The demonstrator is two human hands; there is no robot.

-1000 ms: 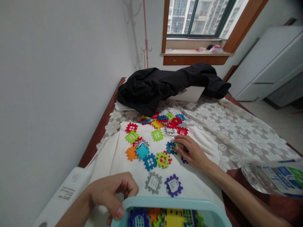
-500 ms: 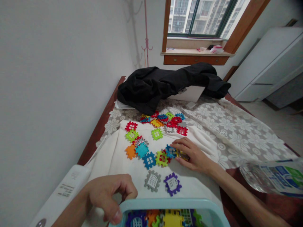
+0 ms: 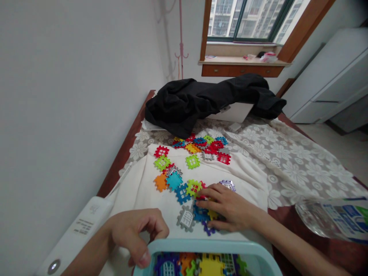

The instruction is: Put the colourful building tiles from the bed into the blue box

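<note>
My left hand is closed on the left corner of a light blue plastic bin, thumb over its rim. Inside the bin lie several colourful interlocking building tiles. My right hand is cupped over building tiles on the white cloth, its fingers on a blue tile and a yellow one under the palm. A purple tile is partly hidden beneath the thumb. Beside them lies a grey tile. Beyond the fingertips are a lime green tile and a blue window tile.
Several more tiles lie farther back, including a lime tile. A black garment is draped across the table's far end. At the right lies a clear plastic bottle; a white device stands at the left.
My right hand has moved toward the bin, dragging the blue and yellow tiles with it, partly over the purple tile. A pale purple tile now shows behind it. My left hand stays on the bin.
</note>
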